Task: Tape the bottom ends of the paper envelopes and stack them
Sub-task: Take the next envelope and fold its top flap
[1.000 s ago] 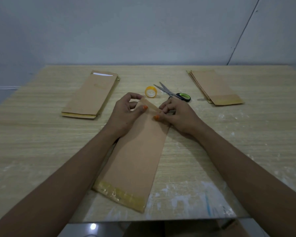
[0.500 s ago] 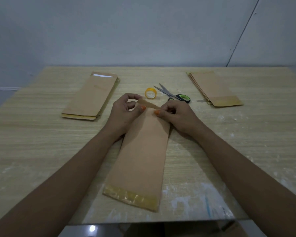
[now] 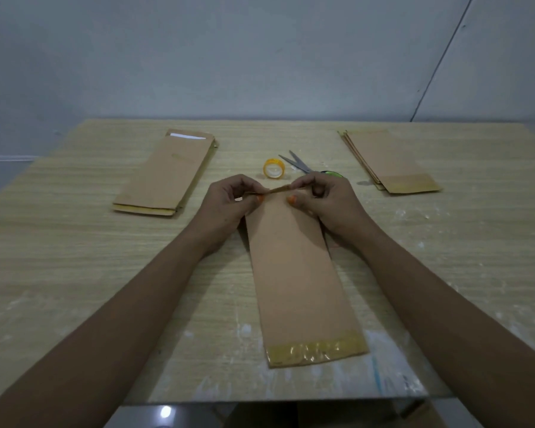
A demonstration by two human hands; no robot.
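Head view: both hands, left (image 3: 226, 208) and right (image 3: 328, 202), pinched the far end of the long brown paper envelope (image 3: 297, 273) lying mid-desk (image 3: 74, 267); the right hand hid the scissors' (image 3: 297, 163) handles.

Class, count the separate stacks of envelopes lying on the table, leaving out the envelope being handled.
2. One stack lies at the far left, another stack at the far right. How many envelopes each holds cannot be told.
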